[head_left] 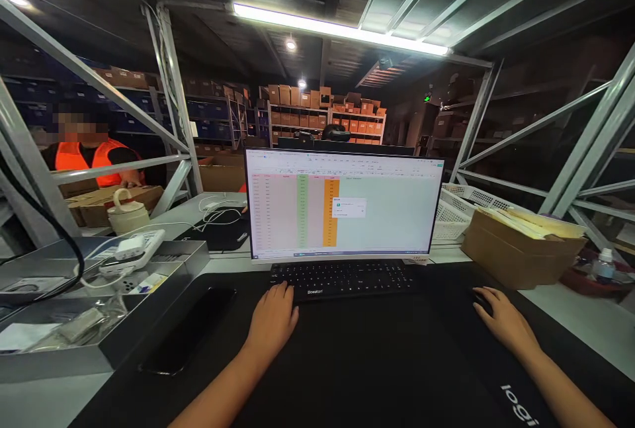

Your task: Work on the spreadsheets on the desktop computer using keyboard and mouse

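Note:
My left hand (274, 312) lies at the left end of a black keyboard (347, 277), its fingers stretched over the lower left keys. Off to the right, my right hand (502, 321) rests over a black computer mouse (482, 303), which is mostly covered by the palm and fingers. Behind the keyboard stands a monitor (397, 216) showing a spreadsheet with green and orange columns and a small pop-up box. A dark phone (186, 332) lies left of my left arm. Keyboard, mouse and phone are all on a wide black desk mat (367, 362).
Grey trays (112, 332) with cables, a power strip and plastic bags stand at left. An open carton (516, 249) and white baskets (449, 213) sit at right. Metal frame posts flank the desk. A person in an orange vest (106, 157) is beyond the left post, near boxes.

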Action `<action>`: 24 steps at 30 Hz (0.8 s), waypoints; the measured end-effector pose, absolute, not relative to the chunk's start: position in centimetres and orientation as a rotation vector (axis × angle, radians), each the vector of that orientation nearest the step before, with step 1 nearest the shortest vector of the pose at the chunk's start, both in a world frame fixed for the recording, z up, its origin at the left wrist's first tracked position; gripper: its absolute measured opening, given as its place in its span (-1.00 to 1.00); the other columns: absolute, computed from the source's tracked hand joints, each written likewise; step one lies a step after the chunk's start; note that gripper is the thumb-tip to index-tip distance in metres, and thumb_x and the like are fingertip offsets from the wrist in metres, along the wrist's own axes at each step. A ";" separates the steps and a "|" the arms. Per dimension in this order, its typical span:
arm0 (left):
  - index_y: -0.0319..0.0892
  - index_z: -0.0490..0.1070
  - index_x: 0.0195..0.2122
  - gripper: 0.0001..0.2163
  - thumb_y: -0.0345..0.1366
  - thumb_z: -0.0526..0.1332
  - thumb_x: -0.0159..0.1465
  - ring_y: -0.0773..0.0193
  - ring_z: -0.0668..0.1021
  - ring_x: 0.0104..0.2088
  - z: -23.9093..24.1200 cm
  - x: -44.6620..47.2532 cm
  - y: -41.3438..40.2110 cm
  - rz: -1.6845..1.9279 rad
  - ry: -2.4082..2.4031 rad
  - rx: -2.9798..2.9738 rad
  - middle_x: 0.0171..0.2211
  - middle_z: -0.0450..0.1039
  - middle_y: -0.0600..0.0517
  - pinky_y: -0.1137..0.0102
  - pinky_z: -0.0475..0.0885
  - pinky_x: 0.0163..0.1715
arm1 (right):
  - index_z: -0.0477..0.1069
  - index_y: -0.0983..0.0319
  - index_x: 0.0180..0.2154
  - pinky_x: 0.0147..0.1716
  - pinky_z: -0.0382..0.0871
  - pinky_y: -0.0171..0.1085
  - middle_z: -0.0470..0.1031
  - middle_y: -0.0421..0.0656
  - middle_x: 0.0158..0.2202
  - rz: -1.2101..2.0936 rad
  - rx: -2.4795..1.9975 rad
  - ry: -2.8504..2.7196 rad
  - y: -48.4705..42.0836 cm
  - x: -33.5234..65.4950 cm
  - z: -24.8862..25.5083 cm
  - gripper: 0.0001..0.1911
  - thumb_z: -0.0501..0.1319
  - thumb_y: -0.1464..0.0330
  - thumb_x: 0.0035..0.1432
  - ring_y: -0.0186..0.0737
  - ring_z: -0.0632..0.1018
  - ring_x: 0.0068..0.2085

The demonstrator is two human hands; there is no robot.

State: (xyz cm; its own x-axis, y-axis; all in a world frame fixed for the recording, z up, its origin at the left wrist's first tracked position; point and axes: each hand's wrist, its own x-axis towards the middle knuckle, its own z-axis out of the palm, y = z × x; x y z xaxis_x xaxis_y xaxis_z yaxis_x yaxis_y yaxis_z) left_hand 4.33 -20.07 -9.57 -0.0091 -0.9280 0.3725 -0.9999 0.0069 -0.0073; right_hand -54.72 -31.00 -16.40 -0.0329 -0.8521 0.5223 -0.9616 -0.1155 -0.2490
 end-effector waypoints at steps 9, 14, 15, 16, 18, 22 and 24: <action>-0.26 0.39 0.09 -0.64 -0.34 0.10 0.29 0.00 0.43 0.17 -10.1 4.6 -20.5 0.384 -2.008 2.002 0.18 0.39 -0.24 0.15 0.31 0.20 | 0.44 0.13 0.06 0.10 0.39 -0.01 0.40 0.00 0.11 0.863 2.033 -1.941 -31.4 -54.8 -16.7 -0.43 -0.02 0.00 0.19 0.02 0.48 0.12; -0.32 0.39 0.11 -0.63 -0.35 0.09 0.30 -0.01 0.42 0.19 -9.4 4.2 -20.2 0.366 -2.029 2.035 0.19 0.37 -0.27 0.15 0.30 0.21 | 0.45 0.14 0.03 0.14 0.36 -0.03 0.41 0.00 0.09 0.872 2.023 -1.931 -31.4 -54.7 -16.6 -0.45 -0.02 0.01 0.18 0.01 0.47 0.14; -0.34 0.38 0.12 -0.62 -0.35 0.09 0.31 -0.02 0.41 0.20 -9.3 4.2 -20.1 0.365 -2.033 2.044 0.19 0.36 -0.28 0.15 0.30 0.22 | 0.44 0.14 0.03 0.14 0.36 -0.02 0.41 -0.01 0.09 0.874 2.023 -1.929 -31.5 -54.7 -16.7 -0.46 -0.01 0.01 0.18 0.01 0.47 0.14; -0.35 0.38 0.12 -0.62 -0.35 0.09 0.30 -0.02 0.41 0.20 -9.2 4.1 -20.0 0.363 -2.035 2.050 0.20 0.36 -0.28 0.15 0.30 0.22 | 0.44 0.13 0.04 0.13 0.36 -0.02 0.41 -0.01 0.09 0.873 2.024 -1.929 -31.5 -54.7 -16.7 -0.46 -0.01 0.02 0.18 0.01 0.46 0.14; -0.36 0.38 0.12 -0.62 -0.36 0.10 0.30 -0.03 0.41 0.20 -9.0 4.0 -19.9 0.366 -2.033 2.044 0.19 0.36 -0.30 0.14 0.30 0.22 | 0.43 0.14 0.05 0.13 0.36 -0.01 0.40 0.00 0.10 0.866 2.034 -1.931 -31.5 -54.8 -16.9 -0.45 -0.02 0.02 0.19 0.02 0.46 0.14; -0.34 0.39 0.12 -0.63 -0.36 0.10 0.30 -0.03 0.43 0.18 -9.0 4.0 -19.9 0.371 -2.028 2.029 0.19 0.37 -0.29 0.13 0.33 0.20 | 0.41 0.18 0.08 0.12 0.37 0.02 0.38 0.04 0.12 0.850 2.024 -1.959 -31.7 -55.0 -17.1 -0.41 -0.03 0.00 0.19 0.05 0.45 0.15; -0.34 0.38 0.13 -0.62 -0.36 0.10 0.30 -0.03 0.42 0.19 -9.2 4.1 -19.9 0.373 -2.034 2.034 0.19 0.37 -0.28 0.14 0.32 0.21 | 0.40 0.20 0.09 0.13 0.36 0.02 0.37 0.06 0.12 0.854 2.025 -1.958 -31.7 -54.9 -17.0 -0.40 -0.03 0.01 0.19 0.05 0.44 0.15</action>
State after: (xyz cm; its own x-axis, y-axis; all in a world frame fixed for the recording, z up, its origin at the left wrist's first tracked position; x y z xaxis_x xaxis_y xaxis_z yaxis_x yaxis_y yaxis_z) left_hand 4.10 -19.92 -9.17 -0.0018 -0.9386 0.3451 -0.9999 -0.0018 -0.0101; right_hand -54.91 -31.69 -16.97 -0.0433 -0.8494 0.5260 -0.9634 -0.1040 -0.2472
